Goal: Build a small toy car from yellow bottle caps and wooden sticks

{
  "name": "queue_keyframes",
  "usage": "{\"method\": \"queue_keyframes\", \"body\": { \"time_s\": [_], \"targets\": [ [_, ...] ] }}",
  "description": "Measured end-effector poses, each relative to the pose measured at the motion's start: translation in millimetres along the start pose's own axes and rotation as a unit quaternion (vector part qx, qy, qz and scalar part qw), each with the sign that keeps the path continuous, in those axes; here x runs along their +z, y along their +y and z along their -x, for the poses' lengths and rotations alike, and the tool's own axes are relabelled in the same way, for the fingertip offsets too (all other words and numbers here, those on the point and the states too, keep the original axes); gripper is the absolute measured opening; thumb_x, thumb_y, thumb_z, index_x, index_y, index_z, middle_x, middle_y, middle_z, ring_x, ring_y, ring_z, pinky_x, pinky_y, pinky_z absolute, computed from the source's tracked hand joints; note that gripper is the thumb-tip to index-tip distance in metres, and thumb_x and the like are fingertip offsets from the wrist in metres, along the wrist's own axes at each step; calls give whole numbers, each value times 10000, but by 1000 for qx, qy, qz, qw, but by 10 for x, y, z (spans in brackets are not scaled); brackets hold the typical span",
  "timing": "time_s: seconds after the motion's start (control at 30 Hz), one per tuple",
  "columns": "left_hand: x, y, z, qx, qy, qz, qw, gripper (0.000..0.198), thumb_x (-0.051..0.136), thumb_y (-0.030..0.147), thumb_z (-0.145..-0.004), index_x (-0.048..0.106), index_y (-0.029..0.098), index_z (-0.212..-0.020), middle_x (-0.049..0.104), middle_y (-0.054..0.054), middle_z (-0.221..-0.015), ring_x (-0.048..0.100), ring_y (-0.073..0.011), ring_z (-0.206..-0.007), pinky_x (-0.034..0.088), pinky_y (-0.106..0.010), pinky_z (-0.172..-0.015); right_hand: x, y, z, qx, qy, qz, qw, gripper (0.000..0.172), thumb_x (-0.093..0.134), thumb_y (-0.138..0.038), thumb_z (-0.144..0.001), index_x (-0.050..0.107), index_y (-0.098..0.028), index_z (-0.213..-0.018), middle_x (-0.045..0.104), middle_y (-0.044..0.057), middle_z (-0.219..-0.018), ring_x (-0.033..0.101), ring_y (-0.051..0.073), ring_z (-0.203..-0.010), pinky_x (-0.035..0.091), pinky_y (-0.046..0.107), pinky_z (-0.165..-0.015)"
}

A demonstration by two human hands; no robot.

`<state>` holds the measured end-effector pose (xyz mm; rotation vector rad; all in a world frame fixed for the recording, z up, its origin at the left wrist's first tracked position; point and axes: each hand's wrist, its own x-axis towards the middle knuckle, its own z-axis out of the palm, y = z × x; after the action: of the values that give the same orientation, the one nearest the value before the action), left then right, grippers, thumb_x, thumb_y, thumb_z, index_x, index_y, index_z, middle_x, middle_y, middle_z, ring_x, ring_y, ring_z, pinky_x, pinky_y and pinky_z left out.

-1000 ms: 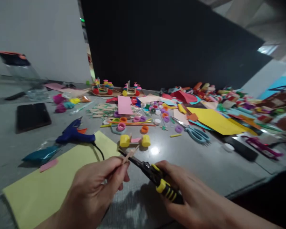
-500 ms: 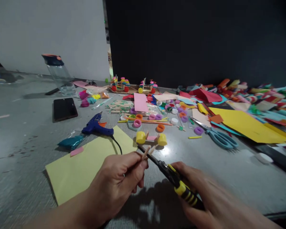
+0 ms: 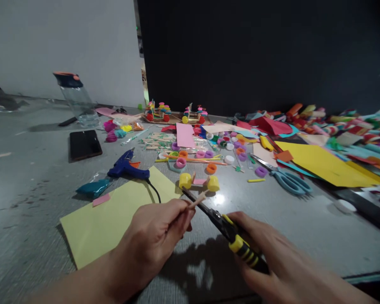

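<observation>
Grey surface [image 3: 323, 245], cluttered far side | left hand [image 3: 160, 232]: fingers pinched closed on wooden stick [image 3: 196, 200], apparently steadying it by pliers [image 3: 220, 221] | right hand [image 3: 262, 249]: curled round pliers | stick: near side, between hands

Two bare hands [image 3: 155, 232], bare forearms [image 3: 91, 274]

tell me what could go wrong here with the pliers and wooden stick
The left hand pinches the wooden stick close to the pliers, so a slip could nip skin. The pliers' tip looks close to the yellow caps and might knock them. The black cord of the blue glue gun runs near the left hand, so it could snag.
</observation>
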<state>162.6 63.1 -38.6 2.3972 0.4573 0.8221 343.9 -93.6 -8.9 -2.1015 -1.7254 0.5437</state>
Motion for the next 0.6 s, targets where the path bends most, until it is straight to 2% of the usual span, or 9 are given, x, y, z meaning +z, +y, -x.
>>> {"method": "queue_keyframes", "body": {
  "time_s": [0.33,0.6],
  "targets": [
    [-43,44,-13,-78,-31,106,991,392,435,290,-1019,591,198,-671,600,47,-524,590,-73,-475,424,-163,-514,-5,26,3,-7,-13,13,1000,461,496,-263,-781,626,-155,-1210,690,147,-1250,676,316,-1114,611,422,-863],
    [1,29,-4,-87,-35,125,988,350,430,259,-1015,574,191,-703,621,39,-577,597,-70,-484,441,-161,-520,49,15,-33,-12,-7,40,999,508,479,-274,-768,609,-76,-1217,701,219,-1170,685,361,-1056,605,504,-849]
  ]
}}
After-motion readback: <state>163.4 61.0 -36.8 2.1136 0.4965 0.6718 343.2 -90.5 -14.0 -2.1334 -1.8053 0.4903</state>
